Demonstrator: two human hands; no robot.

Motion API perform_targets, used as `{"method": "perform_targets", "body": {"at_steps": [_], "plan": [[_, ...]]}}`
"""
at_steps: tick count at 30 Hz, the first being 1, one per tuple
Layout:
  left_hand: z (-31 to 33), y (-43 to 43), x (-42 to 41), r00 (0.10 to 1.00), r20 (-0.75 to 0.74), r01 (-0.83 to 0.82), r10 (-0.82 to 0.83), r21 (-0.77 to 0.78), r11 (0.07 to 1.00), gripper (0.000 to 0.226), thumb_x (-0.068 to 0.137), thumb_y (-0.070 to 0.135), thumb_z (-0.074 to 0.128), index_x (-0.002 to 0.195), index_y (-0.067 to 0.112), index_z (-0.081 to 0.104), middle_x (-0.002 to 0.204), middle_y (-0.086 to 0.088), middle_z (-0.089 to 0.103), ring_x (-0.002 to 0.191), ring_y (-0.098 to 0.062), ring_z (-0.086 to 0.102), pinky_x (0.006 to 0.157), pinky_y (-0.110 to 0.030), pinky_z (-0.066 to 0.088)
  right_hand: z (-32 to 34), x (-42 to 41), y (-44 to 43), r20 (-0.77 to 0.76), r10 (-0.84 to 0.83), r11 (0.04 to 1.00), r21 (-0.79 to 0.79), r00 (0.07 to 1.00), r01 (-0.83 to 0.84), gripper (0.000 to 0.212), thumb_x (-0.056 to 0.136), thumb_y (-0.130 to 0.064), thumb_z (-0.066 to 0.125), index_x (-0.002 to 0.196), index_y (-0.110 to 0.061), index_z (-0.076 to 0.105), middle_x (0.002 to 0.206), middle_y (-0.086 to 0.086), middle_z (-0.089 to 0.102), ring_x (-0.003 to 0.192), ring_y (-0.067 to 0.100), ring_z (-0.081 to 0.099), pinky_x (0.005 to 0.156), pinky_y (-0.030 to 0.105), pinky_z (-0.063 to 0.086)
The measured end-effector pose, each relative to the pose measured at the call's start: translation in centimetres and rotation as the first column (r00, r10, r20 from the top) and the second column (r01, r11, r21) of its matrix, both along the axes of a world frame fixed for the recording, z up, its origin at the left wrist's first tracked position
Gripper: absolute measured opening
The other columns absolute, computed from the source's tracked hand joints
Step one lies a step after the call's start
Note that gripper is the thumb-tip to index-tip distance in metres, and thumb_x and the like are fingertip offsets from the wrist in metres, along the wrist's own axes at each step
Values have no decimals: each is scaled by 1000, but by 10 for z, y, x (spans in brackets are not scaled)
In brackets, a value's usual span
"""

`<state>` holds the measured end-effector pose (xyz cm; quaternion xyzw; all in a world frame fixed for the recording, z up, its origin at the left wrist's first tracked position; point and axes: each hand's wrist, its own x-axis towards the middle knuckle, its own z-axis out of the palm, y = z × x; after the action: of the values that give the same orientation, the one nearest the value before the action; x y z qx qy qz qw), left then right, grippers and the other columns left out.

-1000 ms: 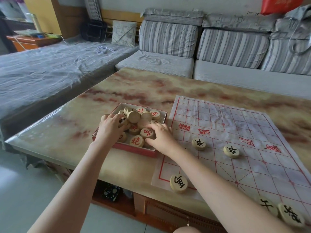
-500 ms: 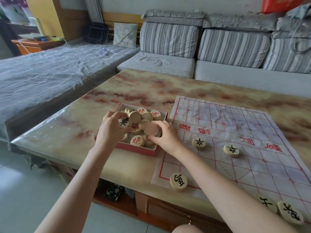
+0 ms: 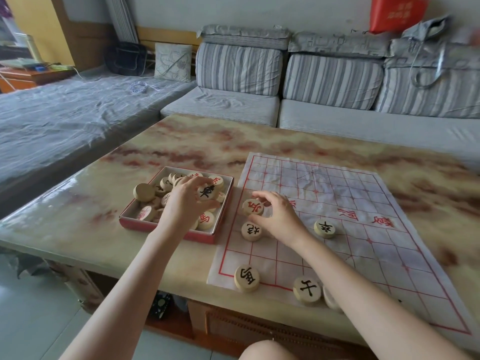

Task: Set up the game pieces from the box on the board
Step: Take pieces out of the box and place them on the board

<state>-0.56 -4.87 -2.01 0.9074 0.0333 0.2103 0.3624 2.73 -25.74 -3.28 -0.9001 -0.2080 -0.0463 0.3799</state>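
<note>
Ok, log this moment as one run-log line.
step: picking pieces | left hand: pinches black-marked piece over box | right hand: holds red-marked piece at board edge | box: more pieces inside

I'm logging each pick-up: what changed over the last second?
The right hand left the box and moved right to the edge of the board, pinching a red-marked piece. The left hand, in the box, now holds up a black-marked piece. The box and the corner piece stayed put.
</note>
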Motion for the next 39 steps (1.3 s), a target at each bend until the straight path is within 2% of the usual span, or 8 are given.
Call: {"method": "perform_targets", "body": {"at_steps": [4,8,13,17,23,29,35,39], "plan": [[-3,-13,3,1000,-14,25,-25,14,1000,54,64,21,82,114,17,63,110,-4,59,85,-17,53,76,-23,38,2,1,-23,-12,-31,1000,4,999,31,49,78,-22,71,124,-17,55,117,1,57,114,18,48,102,37,37],[-6,-29,8,997,-26,67,-66,5,998,52,65,17,81,113,16,63,110,-6,59,95,-24,57,83,-28,44,0,0,-44,-36,-63,998,15,997,64,50,79,-23,71,125,-18,54,119,0,57,115,17,48,103,37,37],[-6,-50,21,992,-46,117,-117,2,993,52,65,21,80,114,19,62,110,-5,58,99,-22,56,86,-35,49,-2,6,-62,-45,-105,994,9,993,105,49,77,-24,72,123,-19,55,116,-1,58,113,17,49,99,35,39],[-6,-63,34,990,-68,124,-123,6,992,56,64,24,81,116,19,60,114,-4,58,99,-16,54,82,-25,42,-1,18,-71,-52,-113,994,5,992,113,50,78,-22,71,124,-17,55,119,1,58,114,19,49,100,35,39],[-3,-75,65,989,-81,129,-127,24,991,59,63,23,82,116,17,59,114,-5,61,100,-21,57,82,-24,41,1,57,-70,-95,-133,990,34,987,136,51,77,-24,73,124,-16,55,120,2,58,111,17,51,97,32,42],[-6,-75,86,993,-78,88,-85,28,996,56,63,24,82,114,19,59,111,-1,61,97,-16,56,76,-21,36,-5,108,-63,-122,-171,984,-72,978,163,54,76,-24,71,126,-17,53,127,4,57,116,20,52,100,40,43],[-16,-71,91,994,-77,86,-83,34,996,53,64,23,81,112,18,61,113,-3,59,96,-18,57,77,-22,40,-19,134,-55,-142,-229,968,-133,963,211,53,76,-25,67,126,-19,52,124,7,56,117,24,46,96,36,41],[-18,-69,91,993,-77,93,-90,37,995,51,65,23,80,112,18,61,114,-4,59,97,-18,57,79,-22,42,-21,139,-49,-88,-223,964,-171,971,206,49,83,-24,63,129,-16,50,127,8,54,118,27,42,98,37,38]]}}
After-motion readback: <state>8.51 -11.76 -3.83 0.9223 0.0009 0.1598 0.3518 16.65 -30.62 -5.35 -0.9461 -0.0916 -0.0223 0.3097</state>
